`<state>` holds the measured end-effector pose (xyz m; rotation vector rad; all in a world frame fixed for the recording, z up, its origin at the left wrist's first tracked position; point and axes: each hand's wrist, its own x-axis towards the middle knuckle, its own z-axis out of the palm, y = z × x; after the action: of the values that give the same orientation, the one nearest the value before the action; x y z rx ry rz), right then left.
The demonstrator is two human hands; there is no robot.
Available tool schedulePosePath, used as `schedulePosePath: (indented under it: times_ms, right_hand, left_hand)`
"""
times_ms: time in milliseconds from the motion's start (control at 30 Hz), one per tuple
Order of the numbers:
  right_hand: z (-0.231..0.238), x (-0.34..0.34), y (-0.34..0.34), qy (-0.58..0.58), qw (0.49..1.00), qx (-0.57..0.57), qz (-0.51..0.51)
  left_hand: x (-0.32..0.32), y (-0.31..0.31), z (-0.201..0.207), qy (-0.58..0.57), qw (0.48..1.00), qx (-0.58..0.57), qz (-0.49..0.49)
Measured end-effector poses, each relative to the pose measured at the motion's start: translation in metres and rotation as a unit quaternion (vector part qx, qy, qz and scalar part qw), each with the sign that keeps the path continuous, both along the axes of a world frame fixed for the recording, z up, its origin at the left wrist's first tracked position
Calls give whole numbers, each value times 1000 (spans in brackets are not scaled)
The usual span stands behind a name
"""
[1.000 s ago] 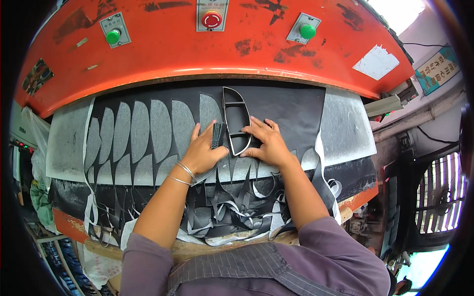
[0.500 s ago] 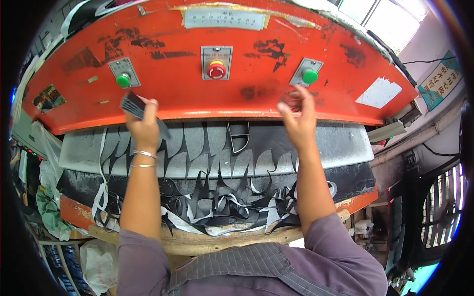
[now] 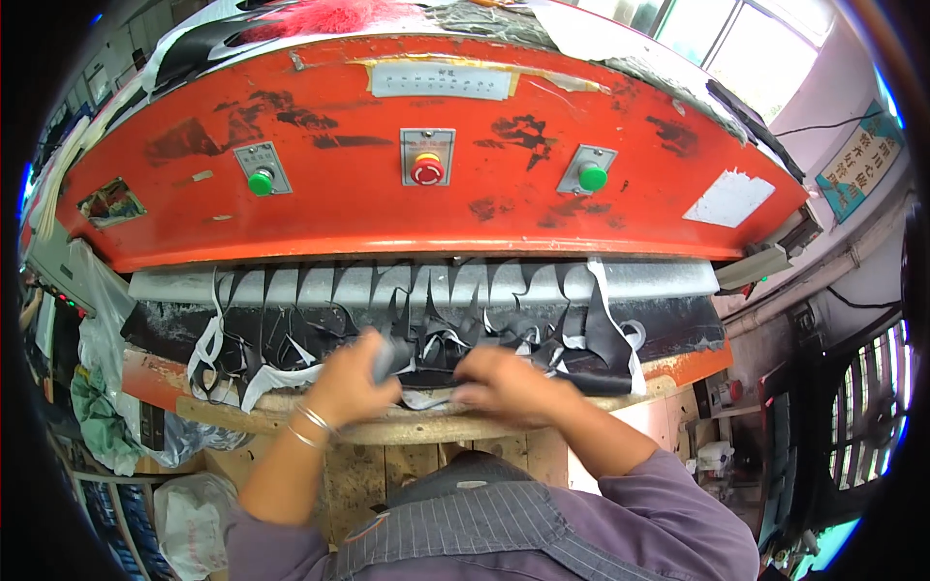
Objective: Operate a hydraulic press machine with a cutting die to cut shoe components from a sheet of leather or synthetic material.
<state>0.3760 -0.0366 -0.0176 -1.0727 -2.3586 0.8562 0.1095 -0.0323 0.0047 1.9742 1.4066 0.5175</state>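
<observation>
My left hand (image 3: 351, 385), a silver bracelet on its wrist, is closed around a small stack of dark grey cut pieces (image 3: 389, 358), blurred by motion. Facing it, my right hand (image 3: 509, 382) is at the near edge of the press bed, its curled fingers smeared, so their hold cannot be made out. Beneath and beyond both hands lies a sheet of black and grey material (image 3: 363, 284) with pointed cut-outs. Its near side hangs in tangled scrap strips (image 3: 605, 329), black with white backing.
Ahead stands the orange-red press head (image 3: 339, 213) with a left green button (image 3: 261, 181), a right green button (image 3: 592, 176) and a red stop button (image 3: 426, 169). A wooden rail (image 3: 484, 426) runs along the near edge. Plastic bags (image 3: 194, 523) hang at the left.
Both hands have come down from near the press's buttons to the near edge of the bed and closer together. The press head now covers more of the sheet; the D-shaped metal frame is out of sight.
</observation>
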Motion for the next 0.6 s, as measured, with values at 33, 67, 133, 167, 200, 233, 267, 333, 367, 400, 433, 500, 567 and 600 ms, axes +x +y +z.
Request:
schedulePosePath:
  times_ms: [33,67,133,167,200,233,267,333,367,400,433,500,567,600]
  right_hand:
    - [-6,-13,-18,-31,998,-20,47]
    - [-17,-21,-29,-72,994,23,80]
    - [-45,-34,-47,-117,989,77,48]
    - [-55,-40,-50,-120,987,109,15]
    - [-62,-43,-51,-120,987,108,12]
    - [-63,-48,-48,-143,985,100,-12]
    - [-59,-50,-43,-167,981,92,-36]
    - [-53,-52,-33,-150,983,94,-56]
    - [-53,-53,-32,-143,983,99,-66]
    - [-51,-55,-34,-142,983,94,-76]
    - [-44,-57,-33,-167,981,75,-70]
    - [-40,-58,-31,-191,977,52,-78]
    - [-26,-63,-28,-163,983,81,-18]
    - [-7,-57,-17,-189,979,-42,60]
  left_hand:
    - [2,-22,-22,34,999,20,-28]
    - [9,-38,-23,70,996,12,-54]
    - [17,-61,-47,72,994,42,-73]
    - [22,-66,-54,59,991,95,-77]
    - [25,-66,-57,59,990,94,-81]
    - [27,-65,-57,73,992,98,-40]
    - [30,-62,-55,86,991,102,1]
    - [33,-54,-54,81,990,111,10]
    - [33,-51,-54,83,990,116,11]
    - [32,-50,-53,84,990,114,0]
    - [31,-48,-52,88,990,109,5]
    - [26,-43,-46,91,990,105,-3]
    - [13,-37,-30,147,987,-5,-57]
    - [6,-29,-20,162,980,-59,-103]
